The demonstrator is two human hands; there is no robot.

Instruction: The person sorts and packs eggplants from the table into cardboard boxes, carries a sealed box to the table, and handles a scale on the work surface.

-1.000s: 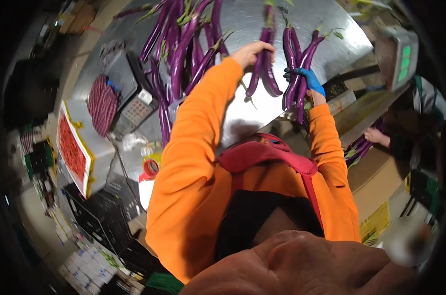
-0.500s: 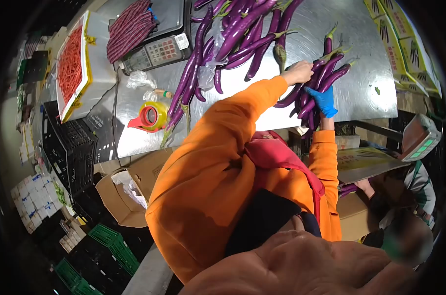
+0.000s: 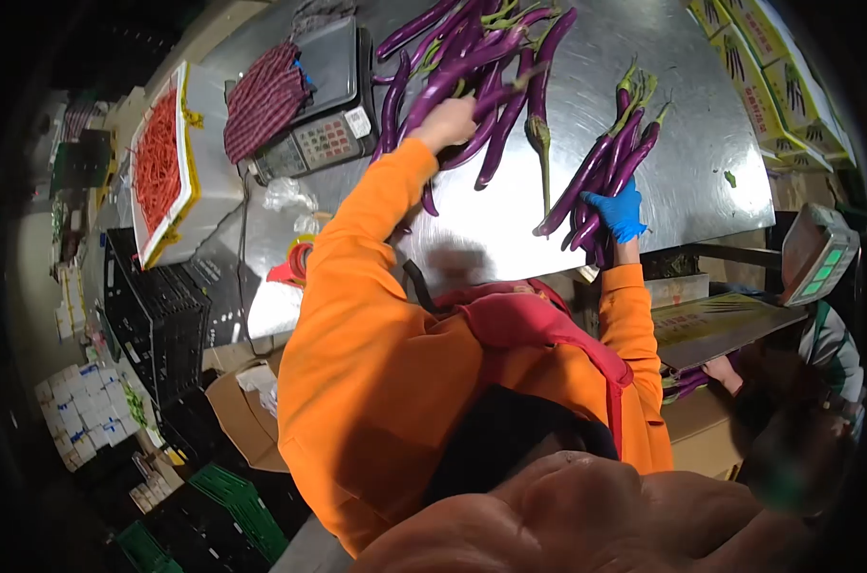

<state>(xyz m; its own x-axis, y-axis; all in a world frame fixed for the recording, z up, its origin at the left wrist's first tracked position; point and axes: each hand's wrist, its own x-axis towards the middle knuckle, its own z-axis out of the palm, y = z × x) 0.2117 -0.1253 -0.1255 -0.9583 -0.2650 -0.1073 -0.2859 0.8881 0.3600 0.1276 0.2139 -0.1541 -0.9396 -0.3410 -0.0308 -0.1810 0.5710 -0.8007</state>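
From my remote view, the person's right hand (image 3: 617,212), in a blue glove, grips a bunch of eggplants (image 3: 610,172) at two o'clock over the desk (image 3: 701,181). At twelve o'clock I see the bare left hand (image 3: 447,124) at the larger eggplant pile (image 3: 467,72), its fingers too hidden for me to tell whether they're closed. Farther out, I find a scale (image 3: 330,141) at eleven and printed boxes (image 3: 772,81) at two.

Open tabletop (image 3: 588,91) between eggplants (image 3: 577,185), scale (image 3: 341,76) blocking left
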